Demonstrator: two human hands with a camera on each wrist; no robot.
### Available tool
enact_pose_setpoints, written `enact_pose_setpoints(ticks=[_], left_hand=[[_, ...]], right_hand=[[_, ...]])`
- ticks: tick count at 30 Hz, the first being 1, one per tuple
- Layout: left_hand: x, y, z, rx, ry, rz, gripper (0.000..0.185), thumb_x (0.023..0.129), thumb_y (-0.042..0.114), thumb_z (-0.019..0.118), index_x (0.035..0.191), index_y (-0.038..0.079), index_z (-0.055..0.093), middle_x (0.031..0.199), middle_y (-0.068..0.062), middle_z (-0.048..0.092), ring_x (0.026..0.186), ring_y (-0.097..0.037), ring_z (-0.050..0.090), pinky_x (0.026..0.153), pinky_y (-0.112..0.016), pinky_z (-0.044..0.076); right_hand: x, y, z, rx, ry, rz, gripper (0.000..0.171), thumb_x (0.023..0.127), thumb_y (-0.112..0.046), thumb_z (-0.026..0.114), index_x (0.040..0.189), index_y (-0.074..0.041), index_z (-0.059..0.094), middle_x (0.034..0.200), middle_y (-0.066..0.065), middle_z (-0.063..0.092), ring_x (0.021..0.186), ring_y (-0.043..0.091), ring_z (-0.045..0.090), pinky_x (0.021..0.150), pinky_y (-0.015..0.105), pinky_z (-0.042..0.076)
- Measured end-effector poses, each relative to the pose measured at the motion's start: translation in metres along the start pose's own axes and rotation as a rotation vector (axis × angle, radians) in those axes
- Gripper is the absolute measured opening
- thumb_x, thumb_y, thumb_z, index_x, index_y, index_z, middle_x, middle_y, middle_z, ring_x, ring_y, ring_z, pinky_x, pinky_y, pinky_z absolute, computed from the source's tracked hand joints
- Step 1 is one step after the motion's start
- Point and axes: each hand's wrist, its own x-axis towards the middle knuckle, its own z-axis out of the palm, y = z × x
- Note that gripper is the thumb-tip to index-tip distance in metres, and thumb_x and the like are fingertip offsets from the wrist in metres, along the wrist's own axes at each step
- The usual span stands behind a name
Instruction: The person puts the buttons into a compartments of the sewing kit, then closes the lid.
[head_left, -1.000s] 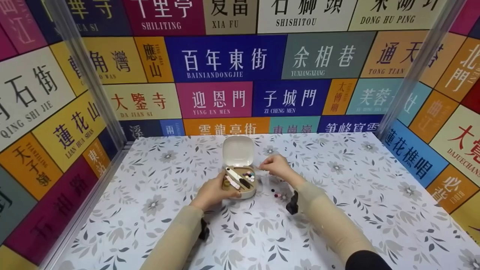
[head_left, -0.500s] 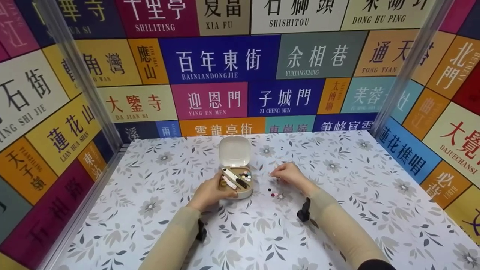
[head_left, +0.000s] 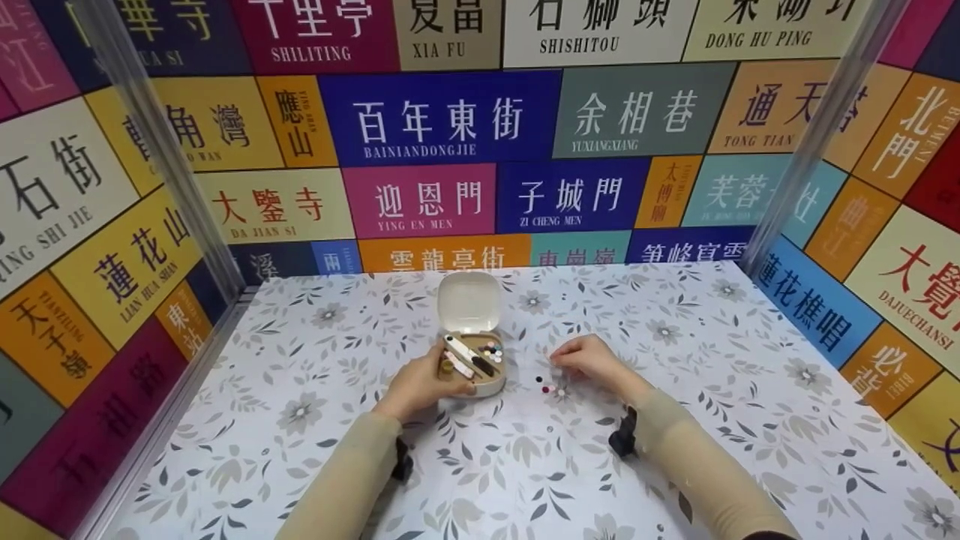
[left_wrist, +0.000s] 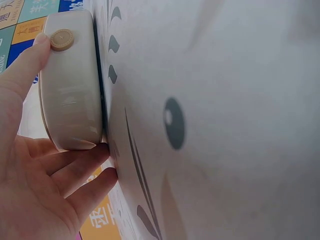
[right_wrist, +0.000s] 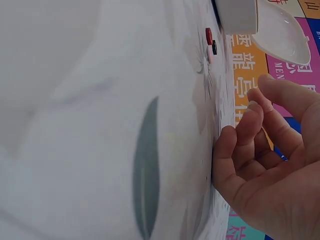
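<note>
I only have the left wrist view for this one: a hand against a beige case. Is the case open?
Observer: Yes, the head view shows the case with its lid standing upright.
Reviewer: Anything inside?
Observer: Small coloured buttons and a dark-tipped tool.
Reviewer: Where is the right hand?
Observer: The right hand rests on the table right of the case, fingertips beside a few loose buttons.
</note>
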Motion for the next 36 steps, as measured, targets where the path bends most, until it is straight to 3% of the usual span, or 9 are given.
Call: enact_pose_setpoints(ticks=[10,19,27,36], left_hand=[[0.000,0.000,0.000,-0.004,-0.013,-0.015,0.116,0.067,0.058,0.081,0.156,0.016,0.020,0.149,-0.016,0.041,0.131,-0.035,0.043,0.111,-0.048,0.029],[0.001,-0.001,-0.001,0.006,-0.004,0.007,0.116,0.067,0.060,0.080,0.155,0.012,0.022,0.146,-0.018,0.043,0.129,-0.036,0.045,0.109,-0.050,0.032],[0.002,-0.001,0.000,-0.007,-0.002,0.017,0.116,0.067,0.058,0.081,0.155,0.010,0.023,0.146,-0.017,0.044,0.129,-0.035,0.045,0.109,-0.049,0.032],[0.001,-0.001,0.000,-0.005,-0.008,-0.007,0.117,0.066,0.060,0.081,0.156,0.016,0.020,0.148,-0.016,0.042,0.130,-0.036,0.044,0.110,-0.049,0.031]], right_hand=[[-0.008,0.002,0.001,-0.073,-0.041,-0.012,0.023,0.083,-0.009,0.074,0.102,0.002,0.074,0.079,0.001,0.069,0.063,0.013,0.055,0.056,0.025,0.047],[-0.014,0.003,0.001,-0.112,-0.114,-0.069,0.023,0.079,-0.007,0.076,0.100,0.001,0.075,0.093,0.008,0.073,0.069,0.010,0.060,0.061,0.022,0.050],[-0.014,0.002,0.004,-0.175,-0.140,-0.088,0.019,0.075,-0.006,0.077,0.094,-0.003,0.078,0.089,0.007,0.074,0.066,0.009,0.061,0.061,0.025,0.051],[-0.013,0.002,0.006,-0.214,-0.150,-0.124,0.019,0.073,-0.003,0.078,0.092,-0.005,0.078,0.083,0.004,0.074,0.066,0.010,0.063,0.060,0.025,0.053]])
